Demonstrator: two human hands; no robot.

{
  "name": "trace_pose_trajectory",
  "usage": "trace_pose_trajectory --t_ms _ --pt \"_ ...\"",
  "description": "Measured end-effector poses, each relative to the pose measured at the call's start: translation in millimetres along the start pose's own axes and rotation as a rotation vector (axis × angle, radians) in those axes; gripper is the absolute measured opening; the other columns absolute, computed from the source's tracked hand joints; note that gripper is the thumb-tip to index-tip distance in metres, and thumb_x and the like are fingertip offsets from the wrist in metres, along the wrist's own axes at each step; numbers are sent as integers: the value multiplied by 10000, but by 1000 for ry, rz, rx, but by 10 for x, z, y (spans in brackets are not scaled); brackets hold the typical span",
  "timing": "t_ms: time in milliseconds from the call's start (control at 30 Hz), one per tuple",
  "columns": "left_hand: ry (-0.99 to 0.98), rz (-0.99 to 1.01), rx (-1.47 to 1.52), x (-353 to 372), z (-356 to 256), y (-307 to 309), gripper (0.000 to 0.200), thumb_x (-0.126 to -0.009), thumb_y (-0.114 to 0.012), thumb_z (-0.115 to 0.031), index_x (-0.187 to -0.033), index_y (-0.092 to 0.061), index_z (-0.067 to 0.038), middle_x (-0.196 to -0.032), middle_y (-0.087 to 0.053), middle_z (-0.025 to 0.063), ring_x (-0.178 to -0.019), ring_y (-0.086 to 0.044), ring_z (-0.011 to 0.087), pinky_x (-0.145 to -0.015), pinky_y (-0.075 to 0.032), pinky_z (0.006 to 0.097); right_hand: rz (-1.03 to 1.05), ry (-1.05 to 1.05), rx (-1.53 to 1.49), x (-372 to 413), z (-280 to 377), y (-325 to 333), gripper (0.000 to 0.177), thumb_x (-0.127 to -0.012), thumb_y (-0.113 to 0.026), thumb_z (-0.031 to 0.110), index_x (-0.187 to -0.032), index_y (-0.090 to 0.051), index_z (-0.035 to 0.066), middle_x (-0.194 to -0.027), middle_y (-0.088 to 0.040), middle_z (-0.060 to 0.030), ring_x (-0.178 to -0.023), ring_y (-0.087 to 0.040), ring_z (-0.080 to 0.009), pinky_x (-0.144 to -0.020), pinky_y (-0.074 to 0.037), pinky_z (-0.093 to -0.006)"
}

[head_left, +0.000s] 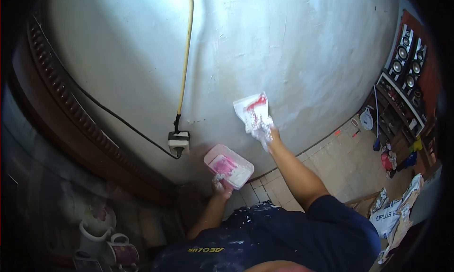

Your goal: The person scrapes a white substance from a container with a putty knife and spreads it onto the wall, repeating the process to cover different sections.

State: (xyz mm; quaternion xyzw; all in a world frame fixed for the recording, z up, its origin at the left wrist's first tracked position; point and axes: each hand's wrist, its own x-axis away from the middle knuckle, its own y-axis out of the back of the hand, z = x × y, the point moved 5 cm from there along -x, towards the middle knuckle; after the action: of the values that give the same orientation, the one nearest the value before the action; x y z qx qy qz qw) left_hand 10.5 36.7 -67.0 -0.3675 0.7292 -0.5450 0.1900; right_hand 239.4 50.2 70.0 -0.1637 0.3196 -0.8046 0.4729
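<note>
My right hand (261,131), coated in white putty, is closed around a wide putty scraper (249,105). White paste and a red-pink smear cover the scraper's face, and its wide edge is right at the pale wall (227,59). Lower down, my left hand (221,187), also smeared white, grips the near edge of a pinkish plastic tub (242,181). White putty with a bright pink patch (224,165) lies inside the tub, which is tilted toward me. My left fingers are partly hidden by the tub.
A socket block (179,143) hangs on the wall from a yellow cable (186,59), with a black cord (118,118) running left. Dark carved wood (85,116) borders the left. Speakers (406,59) stand far right, an opened sack (388,217) lower right, mugs (124,253) lower left.
</note>
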Motion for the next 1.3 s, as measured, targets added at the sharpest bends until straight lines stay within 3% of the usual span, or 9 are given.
trace_pose_trajectory --t_ms 100,200,333,700,1067,1133,1200,1267,1300 --pt "-47 -1 -48 -24 -70 -12 526 -670 -561 -206 -1175 -518 -66 -1120 -580 98 -1101 -536 314 -961 -437 486 -41 -120 27 486 -311 633 365 -923 -517 240 -1250 -470 85 -1106 -593 -71 -912 -603 -176 -719 -509 -305" --pt "-71 1 -34 -157 -48 75 334 -681 -556 -185 -998 -570 -80 -1010 -590 80 -1043 -554 292 -947 -446 476 112 -219 -201 977 -133 651 479 -920 -502 306 -1327 -412 71 -1244 -538 -93 -1067 -555 -182 -780 -505 -284" --pt "-13 44 -59 -170 26 -450 544 -696 -546 -130 -1221 -461 -13 -1120 -568 129 -1078 -552 311 -949 -450 503 182 -157 0 1217 339 762 390 -900 -537 184 -1256 -442 58 -1176 -558 -84 -1088 -555 -202 -889 -500 -356" --pt "41 94 2 -420 298 -1319 548 -751 -593 -196 -1260 -450 -52 -1230 -526 138 -1146 -517 325 -970 -430 525 -119 111 223 1709 644 1046 351 -866 -572 91 -1189 -440 51 -1067 -593 -87 -893 -639 -186 -679 -580 -329" --pt "55 26 -212 -433 599 -963 398 -802 -511 -86 -1194 -451 -53 -1107 -571 86 -1045 -590 228 -870 -539 383 -235 65 194 1667 803 1081 328 -915 -513 137 -1226 -449 55 -1086 -599 -66 -902 -634 -145 -704 -565 -314" --pt "55 41 -244 -413 651 -961 506 -781 -564 -118 -1257 -413 -39 -1210 -532 130 -1110 -553 295 -940 -482 475 -229 -61 17 1627 739 1084 340 -932 -470 148 -1255 -434 48 -1124 -582 -68 -946 -623 -158 -707 -561 -326" --pt "72 21 -274 -389 713 -946 528 -787 -575 -125 -1276 -392 -44 -1214 -526 135 -1111 -553 307 -925 -492 487 -261 -31 94 1489 613 1197 339 -943 -458 179 -1251 -441 39 -1053 -614 -79 -914 -630 -156 -681 -556 -321" --pt "98 53 -238 -388 736 -937 536 -788 -580 -132 -1280 -385 -43 -1214 -524 139 -1107 -554 314 -908 -501 493 -364 -124 594 1441 545 1282 299 -943 -456 169 -1192 -490 6 -945 -642 -91 -833 -631 -153 -645 -528 -295" --pt "122 92 -206 -389 741 -963 543 -790 -584 -139 -1283 -379 -43 -1215 -522 142 -1103 -555 322 -890 -511 500 -449 72 876 1428 633 1136 257 -937 -456 151 -1102 -537 -28 -831 -640 -105 -736 -616 -166 -633 -497 -297"
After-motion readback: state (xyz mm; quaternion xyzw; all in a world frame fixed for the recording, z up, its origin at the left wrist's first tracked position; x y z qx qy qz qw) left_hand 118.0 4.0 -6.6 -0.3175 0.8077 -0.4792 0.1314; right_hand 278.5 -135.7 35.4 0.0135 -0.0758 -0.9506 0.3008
